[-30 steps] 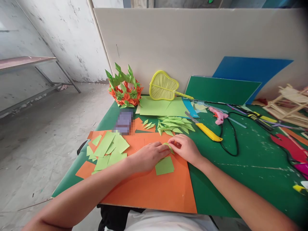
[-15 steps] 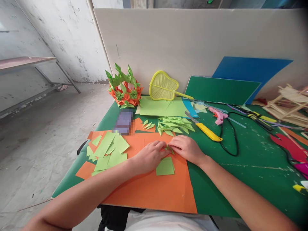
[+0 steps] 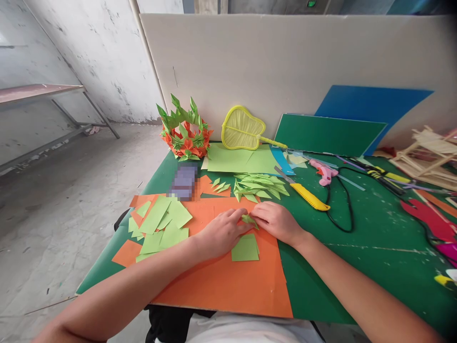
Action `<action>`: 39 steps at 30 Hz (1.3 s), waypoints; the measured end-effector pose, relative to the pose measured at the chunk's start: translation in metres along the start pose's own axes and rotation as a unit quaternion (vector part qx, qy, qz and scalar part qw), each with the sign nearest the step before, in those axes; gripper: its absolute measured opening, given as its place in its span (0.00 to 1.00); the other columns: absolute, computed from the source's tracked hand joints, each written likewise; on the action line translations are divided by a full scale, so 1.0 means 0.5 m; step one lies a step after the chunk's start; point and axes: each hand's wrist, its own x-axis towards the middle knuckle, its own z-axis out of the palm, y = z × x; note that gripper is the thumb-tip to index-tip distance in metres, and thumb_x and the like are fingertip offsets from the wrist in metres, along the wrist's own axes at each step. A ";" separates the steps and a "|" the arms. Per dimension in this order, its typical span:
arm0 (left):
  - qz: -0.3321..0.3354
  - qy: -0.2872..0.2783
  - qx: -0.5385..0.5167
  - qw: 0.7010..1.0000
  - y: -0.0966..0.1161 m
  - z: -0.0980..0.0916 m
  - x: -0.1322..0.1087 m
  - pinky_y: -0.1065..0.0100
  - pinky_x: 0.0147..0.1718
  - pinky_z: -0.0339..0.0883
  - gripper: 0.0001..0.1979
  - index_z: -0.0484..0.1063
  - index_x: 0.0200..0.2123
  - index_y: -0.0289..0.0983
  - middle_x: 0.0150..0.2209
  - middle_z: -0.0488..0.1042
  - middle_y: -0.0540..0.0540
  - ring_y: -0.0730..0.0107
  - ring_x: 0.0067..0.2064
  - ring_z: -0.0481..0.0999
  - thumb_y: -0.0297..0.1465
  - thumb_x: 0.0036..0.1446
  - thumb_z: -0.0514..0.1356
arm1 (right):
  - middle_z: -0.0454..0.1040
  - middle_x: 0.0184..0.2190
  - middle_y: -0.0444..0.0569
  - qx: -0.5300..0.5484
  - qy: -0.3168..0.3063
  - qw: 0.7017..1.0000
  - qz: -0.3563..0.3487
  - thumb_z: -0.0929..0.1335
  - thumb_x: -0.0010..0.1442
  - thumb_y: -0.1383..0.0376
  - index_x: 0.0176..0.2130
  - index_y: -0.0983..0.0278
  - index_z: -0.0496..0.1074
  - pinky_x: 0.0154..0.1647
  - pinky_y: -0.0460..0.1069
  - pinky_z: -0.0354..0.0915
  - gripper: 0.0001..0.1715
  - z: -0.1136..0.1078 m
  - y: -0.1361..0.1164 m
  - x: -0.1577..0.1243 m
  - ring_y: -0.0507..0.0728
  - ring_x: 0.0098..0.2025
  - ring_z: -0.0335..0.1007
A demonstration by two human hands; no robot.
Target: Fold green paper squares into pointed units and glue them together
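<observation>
My left hand [image 3: 224, 231] and my right hand [image 3: 273, 220] meet over an orange sheet [image 3: 228, 286], fingers closed on a small folded piece of green paper [image 3: 249, 219]. Part of that piece is hidden by the fingers. Just below the hands lies a small stack of green paper squares [image 3: 245, 247]. Beyond them rests a pile of folded green paper leaves [image 3: 260, 185], with a few more folded leaves [image 3: 220, 185] to its left. Loose green paper pieces [image 3: 167, 221] are heaped beside my left forearm.
A yellow utility knife [image 3: 309, 195], blade out, and a pink glue gun [image 3: 323, 171] with a black cord lie to the right. At the back stand an orange-and-green paper crown [image 3: 187, 133] and a yellow fan [image 3: 243, 127]. A wooden stick model [image 3: 426, 157] sits far right.
The fingers have shifted slightly on the folded green paper, and more of it shows between the hands. Everything else lies as before.
</observation>
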 end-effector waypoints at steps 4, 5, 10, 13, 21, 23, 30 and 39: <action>-0.007 -0.004 0.003 1.000 -0.002 0.002 0.000 0.62 0.43 0.68 0.22 0.64 0.57 0.44 0.50 0.61 0.41 0.61 0.45 0.68 0.26 0.61 0.50 | 0.74 0.30 0.48 0.037 0.043 0.995 0.081 0.62 0.66 0.63 0.36 0.61 0.74 0.32 0.48 0.63 0.12 0.009 -0.002 0.002 0.54 0.32 0.68; -0.005 -0.006 0.003 1.000 -0.002 0.003 0.000 0.61 0.44 0.67 0.22 0.64 0.58 0.45 0.49 0.62 0.41 0.61 0.45 0.67 0.26 0.61 0.50 | 0.73 0.29 0.48 0.042 0.045 0.993 0.101 0.62 0.65 0.62 0.35 0.61 0.73 0.30 0.48 0.62 0.12 0.010 -0.003 0.003 0.54 0.30 0.67; 0.003 -0.006 -0.004 1.000 -0.004 0.007 0.000 0.58 0.47 0.67 0.22 0.64 0.58 0.44 0.51 0.61 0.39 0.57 0.49 0.65 0.25 0.61 0.50 | 0.70 0.26 0.46 0.032 0.049 0.990 0.129 0.64 0.64 0.63 0.30 0.62 0.71 0.27 0.47 0.60 0.11 0.014 -0.010 0.006 0.53 0.28 0.65; -0.001 0.000 -0.008 1.000 -0.003 0.005 0.001 0.58 0.47 0.67 0.22 0.65 0.57 0.44 0.51 0.62 0.40 0.58 0.48 0.66 0.24 0.60 0.50 | 0.73 0.28 0.47 0.012 0.054 0.994 0.096 0.63 0.64 0.64 0.32 0.62 0.72 0.29 0.47 0.60 0.12 0.013 -0.010 0.006 0.54 0.30 0.67; -0.009 -0.005 -0.015 1.000 0.000 0.001 0.002 0.60 0.45 0.67 0.22 0.65 0.57 0.45 0.50 0.61 0.41 0.61 0.46 0.67 0.25 0.60 0.51 | 0.76 0.34 0.49 -0.012 0.014 1.000 -0.008 0.60 0.67 0.67 0.37 0.63 0.74 0.38 0.49 0.65 0.14 0.001 -0.001 0.000 0.56 0.37 0.70; -0.007 -0.009 -0.016 1.000 0.000 0.000 0.003 0.60 0.46 0.67 0.23 0.65 0.57 0.45 0.50 0.61 0.41 0.60 0.46 0.67 0.25 0.60 0.51 | 0.76 0.34 0.50 -0.021 0.007 1.000 -0.017 0.59 0.68 0.67 0.37 0.63 0.74 0.38 0.50 0.65 0.15 0.000 -0.002 0.001 0.56 0.37 0.70; -0.001 -0.009 -0.011 1.000 -0.001 -0.001 0.002 0.59 0.46 0.67 0.22 0.65 0.57 0.44 0.51 0.61 0.40 0.59 0.47 0.66 0.25 0.61 0.50 | 0.76 0.34 0.50 -0.026 -0.011 0.999 -0.016 0.58 0.68 0.67 0.36 0.63 0.74 0.36 0.49 0.64 0.17 -0.002 -0.003 0.002 0.55 0.35 0.69; 0.011 -0.001 -0.009 1.000 -0.006 0.003 0.003 0.61 0.45 0.66 0.20 0.65 0.56 0.43 0.48 0.63 0.40 0.60 0.45 0.66 0.27 0.62 0.50 | 0.75 0.34 0.51 -0.029 -0.035 0.999 -0.013 0.58 0.68 0.66 0.37 0.63 0.74 0.36 0.48 0.64 0.17 -0.008 -0.003 0.003 0.55 0.36 0.68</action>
